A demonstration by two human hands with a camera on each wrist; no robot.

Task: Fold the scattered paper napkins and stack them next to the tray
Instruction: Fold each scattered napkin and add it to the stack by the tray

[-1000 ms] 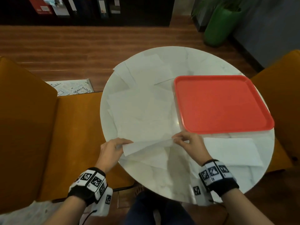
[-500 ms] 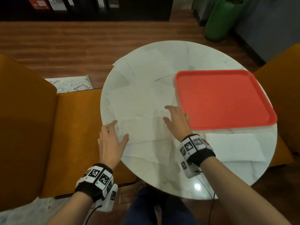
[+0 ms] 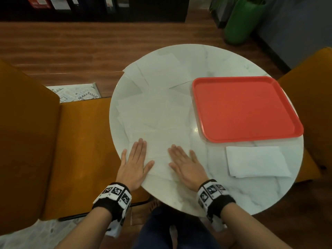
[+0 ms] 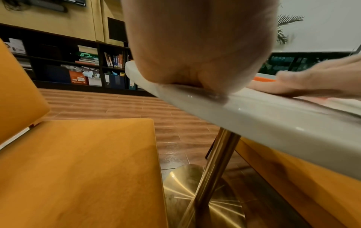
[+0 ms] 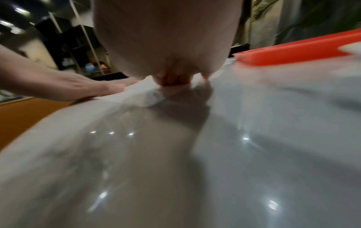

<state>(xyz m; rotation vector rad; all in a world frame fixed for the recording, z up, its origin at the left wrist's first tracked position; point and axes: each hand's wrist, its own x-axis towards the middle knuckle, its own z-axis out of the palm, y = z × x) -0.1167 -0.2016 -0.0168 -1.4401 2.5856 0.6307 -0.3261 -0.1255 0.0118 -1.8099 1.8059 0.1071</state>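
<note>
Both my hands lie flat, fingers straight, on a folded white napkin at the near left of the round marble table. My left hand presses its left end at the table's edge; my right hand presses its right part. Several unfolded white napkins lie spread over the table's left half, hard to tell apart from the marble. A folded napkin stack lies just in front of the red tray. In the wrist views the palms hide the fingers.
An orange chair stands left of the table and another orange chair at the right. A green planter and dark shelves stand on the wooden floor beyond. The table's gold pedestal shows in the left wrist view.
A second ago both hands pinched a napkin's edge and folded it over. They then reached forward and have now drawn back toward me, lying flat on the folded napkin.
</note>
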